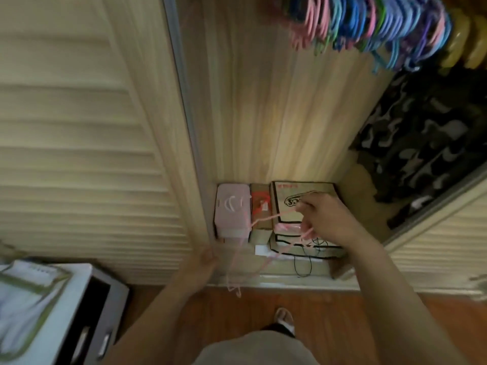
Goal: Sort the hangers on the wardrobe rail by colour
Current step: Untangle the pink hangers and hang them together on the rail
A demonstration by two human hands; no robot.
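Pink wire-thin plastic, motion-smeared: that's the pink hanger [253, 248] we've got between us, low down in front of the wardrobe opening, well below the rail. Nearest to us the left hand [204, 262] sits by the louvred door [79, 154] edge w/ fingers curled narrow; looks like it pinches one end of the hanger, but blur means we can't tell for sure. Bit further in, the right hand [325, 219] is closed loosely on the other end, fingers bunched round pink strands, over the cardboard boxes [303, 191] on the wardrobe floor. Hanger probably v. light, springy rather than stiff, smooth and a bit slippery; thin arms likely to flex or snap if twisted, so we reckon best hold is near the hook neck or mid shoulder, not the tips. Long axis runs approx lower-left to upper-right between our hands, roughly flat, not hanging; a small looped bit [234, 289] dangles at the bottom near the floor sill, poss. the hook, so hook seems to point down/toward us and would need turning upward before it goes on the rail. Beside the boxes, a pink case [232, 209] against the left wall. Farthest, up top, the hangers on the rail [369, 25]: pink, blue, green, purple still mixed, yellow ones [466, 40] grouped at right, camo garment [421, 138] hanging below. Pinks cluster toward the left end, so that's prob. where ours belongs.
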